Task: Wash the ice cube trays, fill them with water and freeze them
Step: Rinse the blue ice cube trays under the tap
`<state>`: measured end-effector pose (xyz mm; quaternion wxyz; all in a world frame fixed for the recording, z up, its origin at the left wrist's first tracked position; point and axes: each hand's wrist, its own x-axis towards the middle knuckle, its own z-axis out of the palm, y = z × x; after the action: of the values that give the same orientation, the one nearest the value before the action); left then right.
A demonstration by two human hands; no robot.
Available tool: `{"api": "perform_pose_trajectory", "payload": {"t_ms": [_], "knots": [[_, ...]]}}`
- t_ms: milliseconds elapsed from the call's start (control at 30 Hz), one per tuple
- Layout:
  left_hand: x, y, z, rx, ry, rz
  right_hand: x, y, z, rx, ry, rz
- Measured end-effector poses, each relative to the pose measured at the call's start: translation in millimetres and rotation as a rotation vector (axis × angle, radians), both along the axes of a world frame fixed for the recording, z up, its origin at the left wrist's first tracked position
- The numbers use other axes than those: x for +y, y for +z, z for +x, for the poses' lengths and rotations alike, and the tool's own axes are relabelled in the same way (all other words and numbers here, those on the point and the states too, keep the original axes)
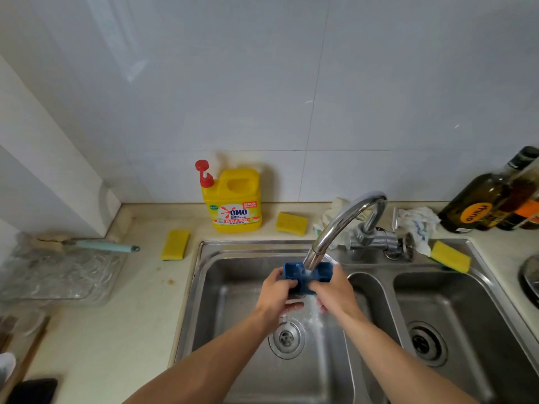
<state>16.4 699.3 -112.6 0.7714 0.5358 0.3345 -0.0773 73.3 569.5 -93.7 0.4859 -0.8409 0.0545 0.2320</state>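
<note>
A blue ice cube tray [293, 272] is held over the left sink basin [233, 290], right under the spout of the chrome tap [344, 225]. Water runs onto the tray and splashes down toward the drain [286, 337]. My left hand [275, 293] grips the tray's left side, fingers curled round its edge. My right hand [335, 290] grips its right side in the same way. The tray's lower part is hidden behind both hands.
A yellow detergent bottle [234, 201] with a red pump stands behind the sink. Yellow sponges lie at the left [175, 244], back [291, 223] and right [450, 256]. Dark oil bottles [481, 199] stand far right. A clear plastic tray [58, 272] sits left. The right basin [455, 301] adjoins.
</note>
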Motion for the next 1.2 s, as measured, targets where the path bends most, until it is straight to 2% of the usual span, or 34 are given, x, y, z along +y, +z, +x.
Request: {"api": "perform_pose_trajectory", "payload": {"t_ms": [100, 167, 400, 533, 667, 733, 833, 1033, 1200], "knots": [[5.2, -2.2, -1.3, 0.067, -0.011, -0.181, -10.5, 1.4, 0.9, -0.010, 0.038, -0.019], [3.4, -5.2, 0.9, 0.107, -0.006, -0.232, -17.3, 3.2, 1.5, -0.018, 0.051, -0.047], [-22.1, -5.4, 15.6, 0.098, -0.112, -0.208, -30.4, 18.5, 7.6, -0.082, 0.064, -0.124], [-25.9, -7.2, 17.6, 0.060, -0.162, -0.275, -35.0, 25.5, 10.6, -0.117, 0.115, -0.139], [-26.4, -7.5, 20.4, 0.034, -0.031, -0.246, -36.9, 24.7, 10.1, -0.084, 0.160, -0.114], [-23.5, -7.3, 20.7, 0.060, 0.077, -0.176, -34.9, 21.8, 8.3, -0.021, 0.146, -0.072], [-14.3, -5.5, 14.7, 0.102, 0.103, 0.038, -28.8, 18.1, 6.7, 0.103, 0.109, -0.001], [6.6, -2.6, 7.7, 0.157, -0.018, 0.417, -14.1, 0.1, 4.6, 0.291, 0.059, 0.093], [20.0, 7.6, 11.3, 0.087, -0.134, 0.706, 1.4, -19.1, 7.9, 0.392, -0.015, 0.186]]}}
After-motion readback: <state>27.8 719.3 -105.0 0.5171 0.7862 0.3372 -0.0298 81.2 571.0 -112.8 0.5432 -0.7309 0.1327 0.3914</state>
